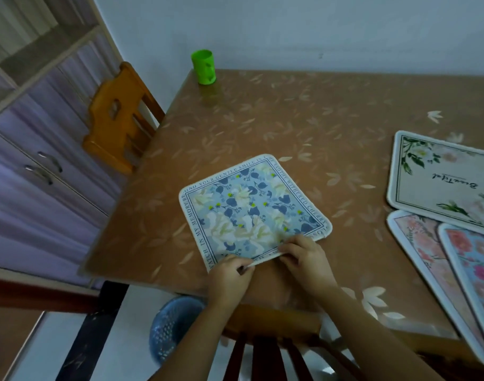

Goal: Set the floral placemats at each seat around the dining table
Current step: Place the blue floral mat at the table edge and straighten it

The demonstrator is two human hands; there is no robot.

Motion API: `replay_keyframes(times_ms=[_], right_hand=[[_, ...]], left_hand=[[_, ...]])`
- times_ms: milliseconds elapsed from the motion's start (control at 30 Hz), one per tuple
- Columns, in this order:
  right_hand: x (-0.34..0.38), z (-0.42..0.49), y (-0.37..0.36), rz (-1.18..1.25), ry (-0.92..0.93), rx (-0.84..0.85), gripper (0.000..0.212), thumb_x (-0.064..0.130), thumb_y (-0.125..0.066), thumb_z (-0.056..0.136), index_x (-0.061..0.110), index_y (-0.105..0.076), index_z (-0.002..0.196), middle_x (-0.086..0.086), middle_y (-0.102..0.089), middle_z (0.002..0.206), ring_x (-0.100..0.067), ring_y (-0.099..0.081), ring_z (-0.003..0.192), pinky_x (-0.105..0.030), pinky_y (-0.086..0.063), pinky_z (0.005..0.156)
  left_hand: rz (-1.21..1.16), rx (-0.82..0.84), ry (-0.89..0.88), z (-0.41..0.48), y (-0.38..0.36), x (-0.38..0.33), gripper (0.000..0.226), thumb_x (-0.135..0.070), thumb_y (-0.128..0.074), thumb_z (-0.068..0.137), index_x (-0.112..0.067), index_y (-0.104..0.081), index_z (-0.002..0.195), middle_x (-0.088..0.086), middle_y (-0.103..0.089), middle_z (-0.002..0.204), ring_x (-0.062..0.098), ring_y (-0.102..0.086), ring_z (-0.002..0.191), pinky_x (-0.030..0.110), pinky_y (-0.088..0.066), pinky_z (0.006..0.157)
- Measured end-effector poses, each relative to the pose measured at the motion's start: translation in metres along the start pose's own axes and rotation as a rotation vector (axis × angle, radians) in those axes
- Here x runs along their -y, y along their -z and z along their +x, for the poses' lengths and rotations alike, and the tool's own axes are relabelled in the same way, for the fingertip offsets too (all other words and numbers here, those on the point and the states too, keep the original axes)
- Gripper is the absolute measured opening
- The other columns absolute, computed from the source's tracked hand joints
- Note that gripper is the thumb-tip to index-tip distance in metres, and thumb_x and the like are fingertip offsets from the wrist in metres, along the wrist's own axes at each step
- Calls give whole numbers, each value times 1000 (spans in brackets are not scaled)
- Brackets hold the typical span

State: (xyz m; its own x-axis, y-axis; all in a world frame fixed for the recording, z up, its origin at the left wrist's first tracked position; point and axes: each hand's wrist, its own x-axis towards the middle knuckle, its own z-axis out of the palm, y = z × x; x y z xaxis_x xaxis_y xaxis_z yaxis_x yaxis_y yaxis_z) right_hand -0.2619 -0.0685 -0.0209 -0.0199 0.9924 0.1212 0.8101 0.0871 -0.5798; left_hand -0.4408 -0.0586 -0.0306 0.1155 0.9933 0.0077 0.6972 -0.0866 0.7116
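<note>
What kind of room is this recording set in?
Most likely a home dining area: a table under a leaf-print cover, wooden chairs pushed up to it, and a cupboard along the wall. Floral placemats lie on the table.

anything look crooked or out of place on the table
The blue floral placemat lies turned at an angle to the table edge, both hands pinching its near edge. At the right, three more placemats lie overlapped in a loose pile rather than at seats. Nothing looks spilled or damaged.
</note>
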Motion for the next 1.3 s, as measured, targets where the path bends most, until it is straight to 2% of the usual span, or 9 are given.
replay_keyframes(times_ms=[100, 267, 500, 667, 833, 933, 1000, 1100, 1300], right_hand=[[0, -13, 2, -5, -31, -96, 24, 1, -78, 65, 5, -68, 86, -14, -65, 88, -34, -61, 82, -44, -53, 71], [0, -31, 3, 260, -381, -194, 13, 13, -71, 76, 18, -66, 88, 4, -57, 89, -11, -56, 83, -10, -39, 69], [-2, -41, 7, 468, -692, -199, 4, 21, -70, 79, 20, -67, 82, 15, -62, 73, 2, -56, 71, 3, -37, 55], [1, -44, 3, 480, -767, -258, 8, 20, -71, 78, 17, -64, 82, 17, -60, 67, 7, -52, 62, 0, -37, 51], [1, -37, -3, 622, -885, -272, 8, 9, -68, 77, 10, -61, 80, 3, -63, 70, -13, -59, 68, -20, -45, 57], [-5, -37, -5, 608, -911, -296, 14, 9, -67, 77, 17, -58, 71, 3, -63, 70, -15, -59, 66, -15, -44, 52], [-13, -38, 0, 598, -919, -301, 13, 13, -67, 77, 20, -59, 70, 2, -67, 73, -14, -62, 66, -13, -48, 53], [-28, -36, 10, 629, -917, -267, 11, 9, -66, 79, 17, -59, 74, -5, -69, 80, -20, -66, 71, -33, -56, 61], [-57, -30, 30, 451, -871, -239, 13, 9, -62, 82, 19, -59, 75, 3, -65, 76, -9, -61, 63, -16, -41, 46]], left_hand=[[-18, 8, 0, -1, -12, -16, 10, -17, -72, 74, -16, -73, 84, 1, -69, 79, 16, -62, 72, 22, -42, 62], [-46, 0, -53, -5, -30, -43, 7, -13, -70, 74, -13, -74, 80, 5, -71, 78, 22, -64, 70, 28, -47, 63], [-39, -30, -109, -13, -46, -59, 5, -8, -72, 71, -11, -73, 75, 9, -69, 72, 27, -63, 62, 26, -44, 57], [-67, 35, -121, -18, -55, -60, 10, -12, -67, 77, -11, -72, 86, 7, -69, 85, 24, -63, 75, 29, -45, 66], [-101, 117, -176, -18, -57, -52, 17, -9, -67, 78, -7, -70, 94, 7, -67, 96, 18, -62, 88, 14, -39, 76], [-136, 197, -273, -18, -54, -38, 17, -14, -69, 78, -8, -69, 94, 5, -66, 99, 11, -59, 92, 5, -35, 80], [-114, 261, -270, -18, -50, -23, 29, -22, -69, 79, -12, -66, 105, -3, -60, 114, 4, -51, 105, 9, -33, 87], [-23, 323, -269, -14, -43, 0, 42, -26, -71, 76, -13, -61, 115, -6, -50, 129, 4, -36, 122, 19, -26, 102], [145, 304, -395, -3, -27, 22, 49, -27, -74, 73, -10, -59, 117, 4, -49, 134, 20, -33, 131, 30, -19, 108]])
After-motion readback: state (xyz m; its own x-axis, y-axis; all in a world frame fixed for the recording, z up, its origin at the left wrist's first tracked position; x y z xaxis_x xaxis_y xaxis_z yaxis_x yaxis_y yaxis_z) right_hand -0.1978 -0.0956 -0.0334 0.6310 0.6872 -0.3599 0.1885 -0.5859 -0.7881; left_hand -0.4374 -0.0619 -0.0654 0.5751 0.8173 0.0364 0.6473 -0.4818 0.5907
